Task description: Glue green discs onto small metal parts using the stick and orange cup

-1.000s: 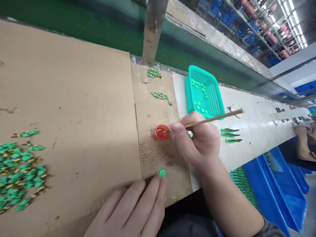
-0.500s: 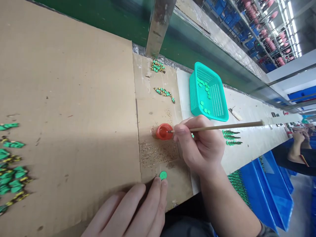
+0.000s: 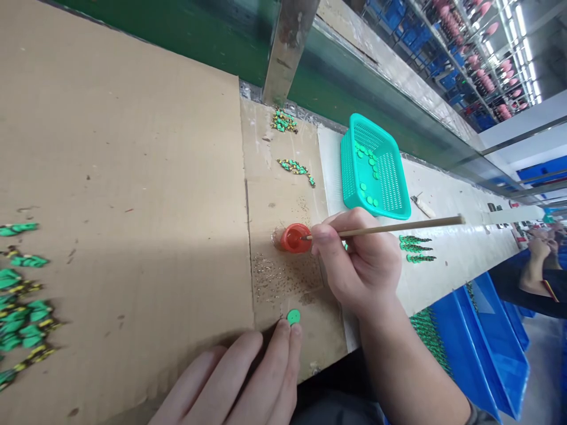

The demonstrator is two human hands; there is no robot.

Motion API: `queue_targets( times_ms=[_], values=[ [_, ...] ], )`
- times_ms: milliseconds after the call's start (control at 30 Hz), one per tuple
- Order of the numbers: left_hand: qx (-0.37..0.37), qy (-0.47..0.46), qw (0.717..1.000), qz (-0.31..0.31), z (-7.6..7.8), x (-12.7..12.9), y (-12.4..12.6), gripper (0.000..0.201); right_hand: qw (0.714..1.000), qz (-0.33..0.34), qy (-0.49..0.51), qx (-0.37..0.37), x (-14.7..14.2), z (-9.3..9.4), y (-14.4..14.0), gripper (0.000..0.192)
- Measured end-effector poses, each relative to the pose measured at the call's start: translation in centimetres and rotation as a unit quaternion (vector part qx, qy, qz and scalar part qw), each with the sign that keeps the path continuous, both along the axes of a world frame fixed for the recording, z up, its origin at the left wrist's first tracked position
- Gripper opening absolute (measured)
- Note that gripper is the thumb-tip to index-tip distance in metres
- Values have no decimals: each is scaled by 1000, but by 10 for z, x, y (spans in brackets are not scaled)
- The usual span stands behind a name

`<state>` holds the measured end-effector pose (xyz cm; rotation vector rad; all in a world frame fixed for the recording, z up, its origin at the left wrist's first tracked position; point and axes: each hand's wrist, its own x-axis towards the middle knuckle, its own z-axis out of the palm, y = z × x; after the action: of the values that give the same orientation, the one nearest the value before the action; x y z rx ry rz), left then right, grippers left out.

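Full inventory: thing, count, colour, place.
cup: one, red, centre
brush: one, brown, at cup
disc: one, green, near side
basket: one, teal, beyond brush
basket discs: several, green, in basket
pieces: many, green-yellow, left, beyond cup
tailed pieces: three, green-dark, right
tool: one, pale, right
cardboard: two sheets, brown, left and centre
bins: several, blue, lower right
post: one, grey, top
co-worker: one, dark-clothed, far right
left hand: one, at disc
right hand: one, holding brush

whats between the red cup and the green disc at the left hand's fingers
In the head view, a scatter of small brownish specks lies on the cardboard between the red cup and green disc.
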<state>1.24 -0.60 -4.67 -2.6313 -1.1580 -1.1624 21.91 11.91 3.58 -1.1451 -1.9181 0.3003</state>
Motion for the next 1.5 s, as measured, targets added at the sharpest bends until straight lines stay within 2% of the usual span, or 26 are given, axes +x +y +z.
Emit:
queue_targets(
  times_ms=[200,300,467,567,667,800,1067,1500],
  values=[
    [-10,-5,1000,4,2,1,0,32,1000,5,9,5,0,1,2,30],
    [-16,-10,1000,-2,6,0,0,34,999,3,23,32,-1,5,-6,25],
    [-31,2,999,-28,12,-4,2,35,995,-8,45,87,-6,6,-51,15],
    [-47,12,998,-48,16,-7,1,33,995,-3,53,82,-11,-1,-81,15],
    [-68,13,996,-56,19,-9,0,31,997,-10,45,59,-13,-9,-98,18],
    [-64,18,996,-60,22,-9,1,30,998,-5,47,46,-14,-15,-100,17],
    [-60,13,996,-64,22,-8,1,23,998,10,53,15,-15,-14,-96,18],
    [-60,23,996,-55,21,-9,0,23,997,33,72,20,-13,-16,-93,16]
  ],
)
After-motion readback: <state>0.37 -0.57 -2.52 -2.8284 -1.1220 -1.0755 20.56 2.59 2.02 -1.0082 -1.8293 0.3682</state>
